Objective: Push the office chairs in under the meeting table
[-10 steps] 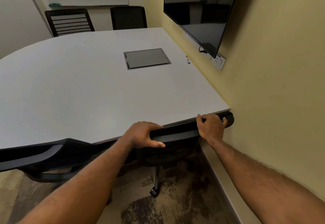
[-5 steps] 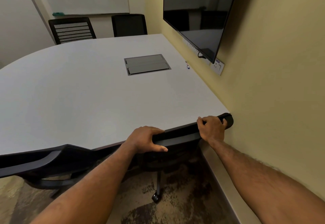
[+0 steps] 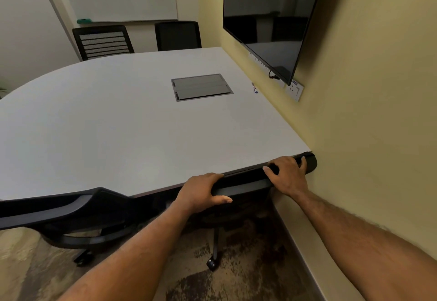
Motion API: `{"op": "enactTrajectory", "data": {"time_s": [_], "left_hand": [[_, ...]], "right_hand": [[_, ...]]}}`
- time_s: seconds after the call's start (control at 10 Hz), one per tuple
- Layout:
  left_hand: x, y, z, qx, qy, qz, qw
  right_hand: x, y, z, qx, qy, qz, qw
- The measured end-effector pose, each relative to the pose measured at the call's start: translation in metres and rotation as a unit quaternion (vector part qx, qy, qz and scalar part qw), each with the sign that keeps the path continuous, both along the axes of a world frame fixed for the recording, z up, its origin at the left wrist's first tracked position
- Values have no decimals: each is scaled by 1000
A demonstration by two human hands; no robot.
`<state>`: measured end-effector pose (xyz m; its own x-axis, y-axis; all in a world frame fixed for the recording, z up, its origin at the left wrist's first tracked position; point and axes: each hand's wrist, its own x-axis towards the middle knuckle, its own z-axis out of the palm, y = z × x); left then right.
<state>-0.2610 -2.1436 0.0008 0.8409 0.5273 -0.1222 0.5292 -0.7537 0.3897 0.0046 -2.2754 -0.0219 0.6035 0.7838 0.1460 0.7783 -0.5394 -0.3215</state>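
Observation:
A black office chair (image 3: 248, 183) stands at the near right corner of the grey meeting table (image 3: 118, 123), its top rail touching the table edge and its seat hidden below. My left hand (image 3: 201, 192) grips the rail's left part and my right hand (image 3: 287, 175) grips its right end, close to the wall. A second black chair (image 3: 63, 213) stands to the left with its back against the table edge. Two more chairs (image 3: 102, 41) (image 3: 178, 35) stand tucked in at the far side.
A yellow wall runs close along the right, with a mounted television (image 3: 272, 21) and a socket (image 3: 294, 91). A cable hatch (image 3: 202, 87) is set in the tabletop and a small marker (image 3: 255, 87) lies near the wall. Patterned carpet covers the floor.
Both hands stay on the chair's top rail. The view has tilted down a little, so the table and far chairs sit lower in the frame; the chair stays against the table edge.

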Motion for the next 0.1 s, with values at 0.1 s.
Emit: {"op": "enactTrajectory", "data": {"time_s": [0.1], "left_hand": [[-4, -2, 1, 3, -21, 3, 1000]], "right_hand": [[-3, 4, -3, 2, 19, 12, 1000]]}}
